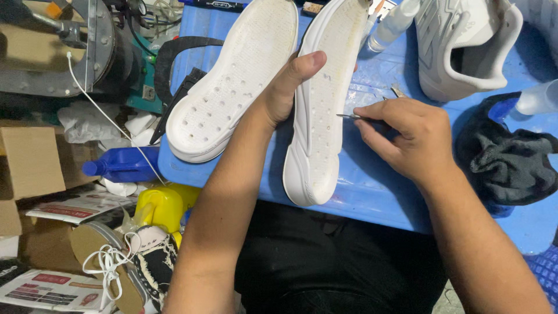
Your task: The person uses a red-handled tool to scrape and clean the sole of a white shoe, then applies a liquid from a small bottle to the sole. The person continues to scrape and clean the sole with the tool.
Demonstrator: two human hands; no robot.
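A white shoe sole point(318, 110) stands tilted on the blue table point(372, 192), inner side facing me. My left hand point(285, 87) grips its left edge, thumb pressed over the rim. My right hand point(407, 136) pinches a thin metal tool point(349, 116) whose tip touches the sole's right edge. A second white sole point(232, 81) with small holes lies flat to the left, untouched.
A white sneaker point(465, 46) sits at the back right, a clear plastic bottle point(395, 23) beside it. A dark cloth point(511, 163) lies at the right edge. Left of the table are a blue bottle point(119, 166), a yellow container point(160, 206), cardboard boxes point(29, 163) and a worn shoe point(148, 261).
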